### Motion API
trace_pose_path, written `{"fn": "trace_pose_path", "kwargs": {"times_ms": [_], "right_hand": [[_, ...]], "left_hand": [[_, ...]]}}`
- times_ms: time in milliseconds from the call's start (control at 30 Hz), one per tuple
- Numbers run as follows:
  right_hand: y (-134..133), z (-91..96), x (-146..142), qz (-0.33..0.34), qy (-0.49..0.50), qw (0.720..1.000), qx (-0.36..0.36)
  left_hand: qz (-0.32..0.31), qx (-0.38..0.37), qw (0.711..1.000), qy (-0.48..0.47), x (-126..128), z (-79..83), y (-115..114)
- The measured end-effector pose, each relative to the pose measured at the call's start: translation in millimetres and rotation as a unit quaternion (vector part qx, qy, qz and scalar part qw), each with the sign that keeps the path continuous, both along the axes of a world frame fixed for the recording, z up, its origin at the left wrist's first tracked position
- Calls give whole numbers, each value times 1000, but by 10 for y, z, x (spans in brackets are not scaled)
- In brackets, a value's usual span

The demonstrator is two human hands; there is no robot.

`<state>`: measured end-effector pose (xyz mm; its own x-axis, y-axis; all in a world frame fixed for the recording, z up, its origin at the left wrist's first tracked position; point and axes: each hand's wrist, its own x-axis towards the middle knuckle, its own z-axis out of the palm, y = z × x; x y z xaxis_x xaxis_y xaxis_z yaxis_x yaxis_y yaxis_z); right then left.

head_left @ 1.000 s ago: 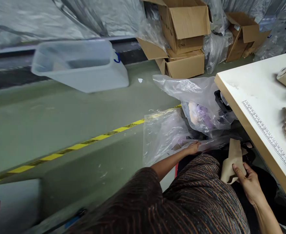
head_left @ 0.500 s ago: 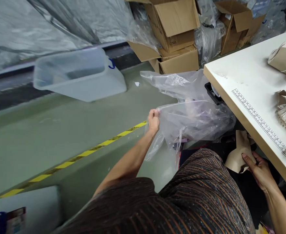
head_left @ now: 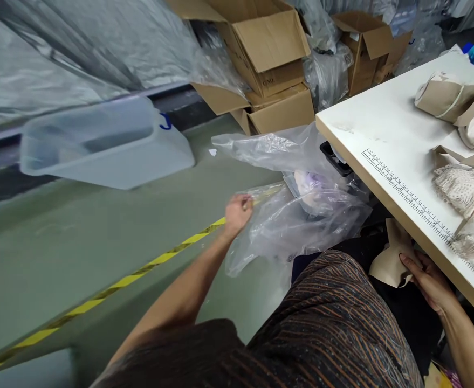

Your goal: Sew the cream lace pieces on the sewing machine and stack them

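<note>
My left hand [head_left: 238, 214] is closed on the edge of a large clear plastic bag [head_left: 283, 231] beside my knee. The bag gapes toward me, and pale and lilac cloth [head_left: 311, 186] shows at its mouth. My right hand [head_left: 428, 277] grips a smooth beige bra piece [head_left: 388, 261] with a moulded cup, below the table edge and next to my thigh. Its thumb lies on top; the other fingers are partly hidden behind the piece.
At right stands a white table [head_left: 382, 116] with a printed ruler, lace pieces [head_left: 463, 188] and a banded beige bundle [head_left: 449, 99]. A translucent tub [head_left: 151, 161], cardboard boxes [head_left: 273, 43] and yellow-black floor tape [head_left: 156, 261] lie beyond. A black tray [head_left: 336, 160] sits under the table corner.
My left hand has pulled the bag's edge slightly left and down, and more of the cloth inside shows. The view has shifted to the right. My right hand keeps its hold.
</note>
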<state>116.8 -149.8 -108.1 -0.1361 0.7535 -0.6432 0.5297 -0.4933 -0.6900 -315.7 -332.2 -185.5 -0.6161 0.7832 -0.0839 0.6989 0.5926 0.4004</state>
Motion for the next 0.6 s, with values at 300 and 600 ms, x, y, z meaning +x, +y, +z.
{"fn": "trace_pose_path", "kwargs": {"times_ms": [300, 600], "right_hand": [[-181, -63, -50, 90, 35, 995, 10], [-193, -232, 255, -3, 74, 997, -30]], "left_hand": [[-254, 18, 967, 5, 1166, -167, 1700], [-271, -31, 962, -17, 1261, 421, 1235]]}}
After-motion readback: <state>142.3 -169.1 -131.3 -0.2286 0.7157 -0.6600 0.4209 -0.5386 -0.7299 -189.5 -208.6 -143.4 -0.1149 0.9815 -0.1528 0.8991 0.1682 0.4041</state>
